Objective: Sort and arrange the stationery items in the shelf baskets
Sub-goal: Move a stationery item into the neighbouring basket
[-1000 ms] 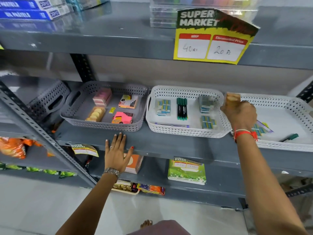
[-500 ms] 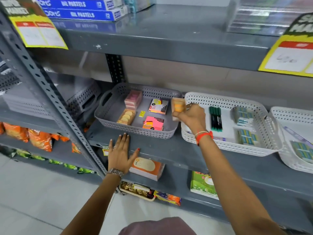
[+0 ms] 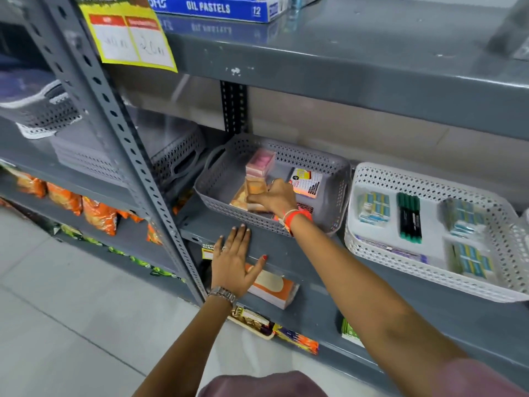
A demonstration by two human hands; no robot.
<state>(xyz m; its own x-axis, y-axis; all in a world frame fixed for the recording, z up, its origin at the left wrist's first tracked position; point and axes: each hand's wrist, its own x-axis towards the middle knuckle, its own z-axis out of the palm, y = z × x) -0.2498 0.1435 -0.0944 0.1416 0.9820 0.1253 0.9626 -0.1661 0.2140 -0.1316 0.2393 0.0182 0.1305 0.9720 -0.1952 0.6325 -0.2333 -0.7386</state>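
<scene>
My right hand (image 3: 273, 197) reaches into the grey basket (image 3: 329, 164) and grips a small orange pad pack (image 3: 255, 188), held just above another orange pack lying at the basket's front left. A pink pad stack (image 3: 261, 163) stands behind it, and a white-and-orange sticky-note pack (image 3: 307, 183) lies to the right. My left hand (image 3: 233, 262) rests flat and open on the shelf's front edge below the grey basket. The white basket (image 3: 406, 174) to the right holds green markers (image 3: 410, 217) and several blue-green eraser packs (image 3: 373, 207).
A perforated grey upright post (image 3: 120, 130) runs down left of the basket. Empty grey baskets (image 3: 177, 156) stand further left. Oil pastel boxes (image 3: 217, 8) lie on the top shelf. Orange snack packets (image 3: 68, 200) and an orange-white box (image 3: 274, 287) sit on lower shelves.
My right hand carried the orange pack leftward from the far-right white basket, past the middle one, into the grey basket. My view swung left. My left hand stayed on the shelf edge.
</scene>
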